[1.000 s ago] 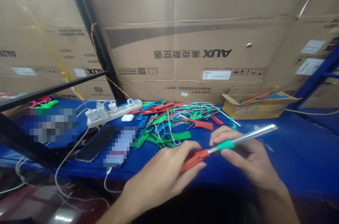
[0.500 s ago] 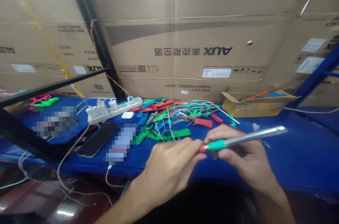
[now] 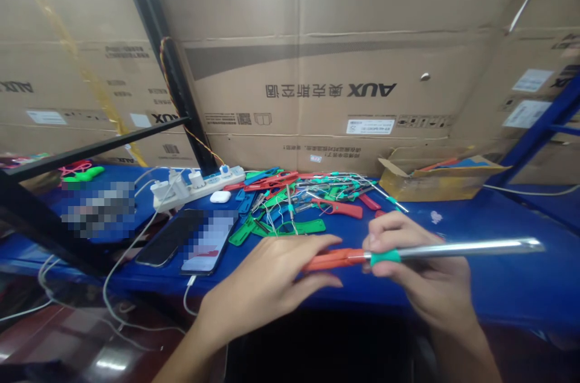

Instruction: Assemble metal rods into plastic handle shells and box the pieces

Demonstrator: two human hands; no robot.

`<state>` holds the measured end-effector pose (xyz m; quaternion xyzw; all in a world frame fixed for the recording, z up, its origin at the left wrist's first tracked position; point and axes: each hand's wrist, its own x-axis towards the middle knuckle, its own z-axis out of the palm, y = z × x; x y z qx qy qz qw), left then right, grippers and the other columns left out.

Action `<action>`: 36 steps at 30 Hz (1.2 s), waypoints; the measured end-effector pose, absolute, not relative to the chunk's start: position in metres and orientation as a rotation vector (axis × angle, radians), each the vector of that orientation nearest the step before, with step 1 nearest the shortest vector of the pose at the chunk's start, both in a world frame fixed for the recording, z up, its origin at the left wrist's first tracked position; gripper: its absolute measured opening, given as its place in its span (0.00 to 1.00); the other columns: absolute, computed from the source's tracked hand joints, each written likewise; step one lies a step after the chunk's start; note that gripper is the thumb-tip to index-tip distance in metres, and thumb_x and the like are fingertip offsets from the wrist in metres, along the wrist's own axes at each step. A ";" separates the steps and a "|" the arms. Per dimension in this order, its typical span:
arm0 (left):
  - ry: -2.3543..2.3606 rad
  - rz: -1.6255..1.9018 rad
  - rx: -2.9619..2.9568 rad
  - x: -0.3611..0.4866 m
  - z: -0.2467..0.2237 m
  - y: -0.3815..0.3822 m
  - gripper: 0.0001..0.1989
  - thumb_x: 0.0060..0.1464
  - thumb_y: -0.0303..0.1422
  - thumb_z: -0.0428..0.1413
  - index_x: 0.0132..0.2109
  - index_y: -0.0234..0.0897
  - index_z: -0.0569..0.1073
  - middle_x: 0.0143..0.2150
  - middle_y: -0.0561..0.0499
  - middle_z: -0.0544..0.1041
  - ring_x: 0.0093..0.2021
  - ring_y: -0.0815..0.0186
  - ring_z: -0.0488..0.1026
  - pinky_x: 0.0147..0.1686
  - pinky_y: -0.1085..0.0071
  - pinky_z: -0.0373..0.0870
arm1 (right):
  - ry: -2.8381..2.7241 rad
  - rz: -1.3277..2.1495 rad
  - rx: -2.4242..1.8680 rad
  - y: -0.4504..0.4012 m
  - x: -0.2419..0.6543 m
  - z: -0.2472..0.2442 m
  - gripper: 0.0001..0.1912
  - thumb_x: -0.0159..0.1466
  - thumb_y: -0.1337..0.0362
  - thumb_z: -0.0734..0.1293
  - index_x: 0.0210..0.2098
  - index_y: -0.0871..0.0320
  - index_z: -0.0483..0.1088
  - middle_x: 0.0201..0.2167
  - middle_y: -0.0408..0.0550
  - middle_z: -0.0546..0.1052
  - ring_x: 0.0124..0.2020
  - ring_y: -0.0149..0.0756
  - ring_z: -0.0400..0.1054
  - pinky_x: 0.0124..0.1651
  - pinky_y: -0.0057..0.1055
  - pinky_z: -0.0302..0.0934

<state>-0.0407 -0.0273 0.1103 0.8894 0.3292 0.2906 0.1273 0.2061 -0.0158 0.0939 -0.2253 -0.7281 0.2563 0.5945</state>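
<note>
A stick lighter (image 3: 338, 259) with a red handle, a green collar and a long metal tube (image 3: 471, 248) lies almost level across both hands. My left hand (image 3: 267, 277) is loosely around the rear of the handle, its forefinger above and thumb below, both extended and a little apart; the handle's end is hidden in it. My right hand (image 3: 421, 280) pinches the green collar (image 3: 385, 256) between thumb and fingers, the tube pointing right. Behind the hands is a pile of lighter parts: green handle shells (image 3: 308, 226), a red handle (image 3: 339, 208), metal tubes and thin white wires.
An opened carton (image 3: 435, 185) with red and blue pieces stands at the back right of the blue tabletop (image 3: 512, 214). To the left are a white power strip (image 3: 203, 185), an earbud case (image 3: 220, 196), two phones (image 3: 170, 238) and cables. A black post (image 3: 49, 226) rises at far left.
My left hand has loosened its fingers and shifted slightly left, exposing more of the red handle. My right hand and the lighter have moved right, and the tube is now closer to level.
</note>
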 end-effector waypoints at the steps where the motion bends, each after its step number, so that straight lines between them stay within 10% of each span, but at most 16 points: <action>1: 1.001 0.816 2.596 -0.045 0.113 -0.027 0.21 0.67 0.42 0.58 0.63 0.42 0.69 0.51 0.50 0.81 0.47 0.62 0.81 0.45 0.69 0.75 | -1.637 0.603 -0.516 -0.015 0.207 0.093 0.08 0.62 0.66 0.76 0.41 0.50 0.80 0.36 0.45 0.75 0.34 0.36 0.73 0.33 0.33 0.70; 36: 1.018 1.174 2.995 -0.045 0.118 -0.037 0.13 0.73 0.36 0.47 0.56 0.36 0.70 0.42 0.49 0.81 0.34 0.63 0.80 0.31 0.69 0.74 | -1.526 0.597 -0.416 -0.011 0.210 0.090 0.15 0.63 0.48 0.73 0.45 0.46 0.80 0.35 0.48 0.76 0.39 0.43 0.70 0.40 0.42 0.68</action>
